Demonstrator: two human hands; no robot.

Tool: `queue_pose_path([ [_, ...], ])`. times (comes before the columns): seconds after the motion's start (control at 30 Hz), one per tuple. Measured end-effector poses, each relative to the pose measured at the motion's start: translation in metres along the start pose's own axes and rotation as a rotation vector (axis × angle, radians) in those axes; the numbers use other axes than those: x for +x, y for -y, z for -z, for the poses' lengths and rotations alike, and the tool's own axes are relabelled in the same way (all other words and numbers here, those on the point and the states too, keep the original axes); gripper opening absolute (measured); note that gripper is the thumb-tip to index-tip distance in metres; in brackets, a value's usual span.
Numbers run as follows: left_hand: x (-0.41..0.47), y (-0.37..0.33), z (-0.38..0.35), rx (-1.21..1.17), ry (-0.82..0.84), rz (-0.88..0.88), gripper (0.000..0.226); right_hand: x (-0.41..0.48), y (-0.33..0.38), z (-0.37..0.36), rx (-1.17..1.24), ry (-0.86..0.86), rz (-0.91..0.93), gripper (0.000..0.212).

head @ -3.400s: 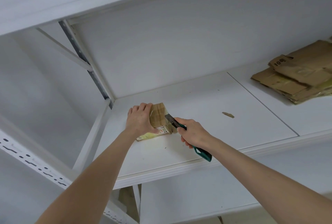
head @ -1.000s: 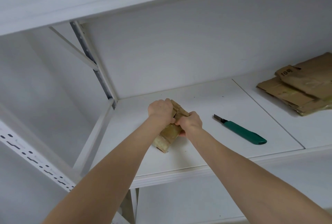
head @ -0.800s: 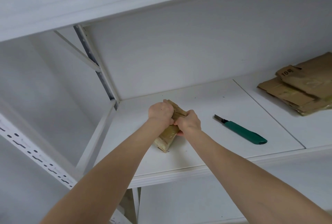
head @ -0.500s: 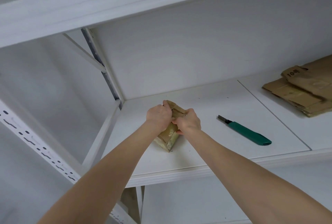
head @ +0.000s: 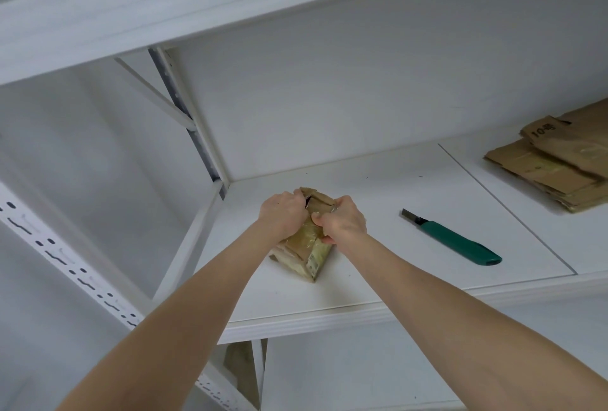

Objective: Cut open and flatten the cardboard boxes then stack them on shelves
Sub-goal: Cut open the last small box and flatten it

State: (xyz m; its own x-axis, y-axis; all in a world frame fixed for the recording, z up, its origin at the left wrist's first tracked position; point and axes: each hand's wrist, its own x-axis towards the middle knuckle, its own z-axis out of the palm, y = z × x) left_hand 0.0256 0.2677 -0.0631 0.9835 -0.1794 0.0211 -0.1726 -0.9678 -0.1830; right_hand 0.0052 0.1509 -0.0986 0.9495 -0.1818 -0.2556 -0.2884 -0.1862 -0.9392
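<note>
A small brown cardboard box (head: 304,254), wrapped in clear tape, stands on the white shelf (head: 378,213) near its left end. My left hand (head: 283,214) grips the box's top flap on the left side. My right hand (head: 342,221) grips the flap on the right side, fingers curled over its edge. A dark gap shows between the flaps at the top. A green-handled utility knife (head: 455,242) lies on the shelf to the right of the box, blade out, held by neither hand.
A stack of flattened cardboard (head: 559,163) lies at the shelf's far right. Another white shelf (head: 197,2) runs overhead. A perforated upright (head: 65,262) and a diagonal brace (head: 154,94) stand at the left. A wall closes the back.
Earlier my right hand cut the box with the knife; the knife now lies on the shelf. Over the last second both hands stayed on the box's top and a gap opened between the flaps.
</note>
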Motion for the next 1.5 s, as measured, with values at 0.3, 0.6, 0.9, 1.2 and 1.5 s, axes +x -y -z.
queue_pose_path([
  [0.3,0.002,0.019,0.001,-0.243,0.096,0.081,0.02,0.004,0.002,-0.007,-0.15,0.007,0.048,0.039],
  [0.6,0.004,-0.012,0.007,-0.034,0.16,0.162,0.021,0.007,-0.003,-0.004,0.084,0.157,-0.195,0.035],
  [0.9,0.007,0.003,0.003,-0.071,0.226,0.084,0.033,0.005,0.001,-0.013,0.067,0.314,-0.306,0.016],
  [1.2,0.009,-0.01,-0.006,0.073,0.163,0.047,0.014,0.011,-0.004,-0.024,-0.013,0.165,-0.217,0.027],
  [1.5,0.005,0.008,-0.001,-0.106,0.165,0.058,0.031,0.007,0.001,-0.021,0.048,0.177,-0.17,0.035],
])
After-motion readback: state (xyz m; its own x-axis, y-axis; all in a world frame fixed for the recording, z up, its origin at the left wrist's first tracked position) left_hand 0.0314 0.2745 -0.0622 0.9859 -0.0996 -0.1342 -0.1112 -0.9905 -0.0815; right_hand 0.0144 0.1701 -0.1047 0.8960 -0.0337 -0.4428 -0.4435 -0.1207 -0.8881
